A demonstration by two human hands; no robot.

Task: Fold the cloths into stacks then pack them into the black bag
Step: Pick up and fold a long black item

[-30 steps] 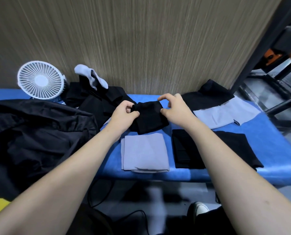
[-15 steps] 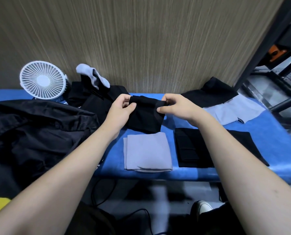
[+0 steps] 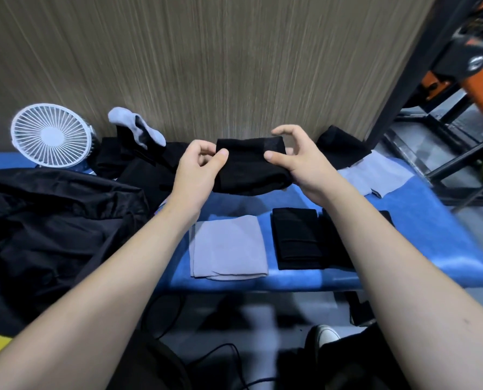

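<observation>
Cloths here look about as easy as handling gets, I'd guess: thin, light, floppy fabric that sags wherever it isn't held, so you'd want to take it by the corners or along a folded edge, not the middle.

Nearest the camera, at the front edge of the blue padded table (image 3: 420, 243), there's a grey folded cloth (image 3: 229, 246), a flat matte rectangle with neat layered edges. Just beside it on the right is a black folded stack (image 3: 298, 239), same shape, partly hidden behind the right forearm.

A bit further back, the black cloth (image 3: 251, 164) being worked on is held up off the table between both hands. The left hand (image 3: 199, 161) pinches its left upper corner between thumb and curled fingers. The right hand (image 3: 298, 156) has its thumb pressed on the right side of the cloth, index finger arched above it; the bottom edge droops in a soft curve.

Off to the left lies the black bag (image 3: 51, 229), slick-looking and crumpled. Against the wood-grain wall at the back: a white fan (image 3: 51, 135), a loose black-and-grey pile (image 3: 139, 142), and more unfolded grey and black pieces (image 3: 375, 173) on the right.
</observation>
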